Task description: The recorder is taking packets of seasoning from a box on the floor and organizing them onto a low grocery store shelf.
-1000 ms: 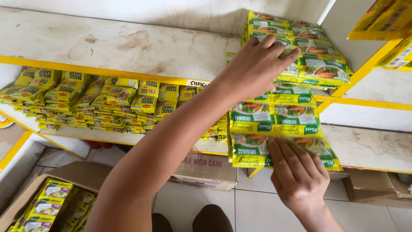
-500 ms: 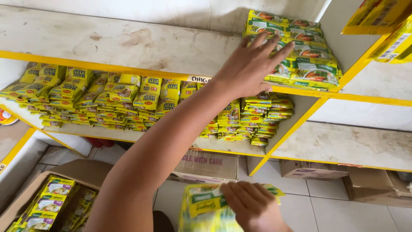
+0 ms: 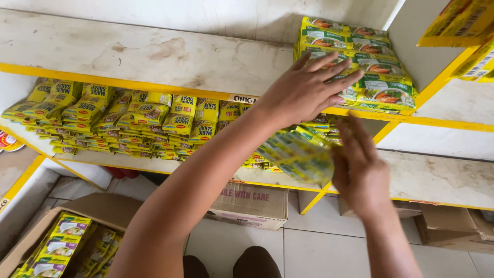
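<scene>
Your left hand (image 3: 309, 90) rests open against the packet stack (image 3: 360, 67) on the top shelf (image 3: 128, 54). Your right hand (image 3: 360, 170) grips a blurred packet bundle (image 3: 298, 154) just below. Packets remain in the floor carton (image 3: 31, 237); stocking appears partly complete.

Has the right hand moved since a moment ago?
Yes. The right hand has risen with a packet bundle, from floor level up toward the yellow-edged shelf.
</scene>
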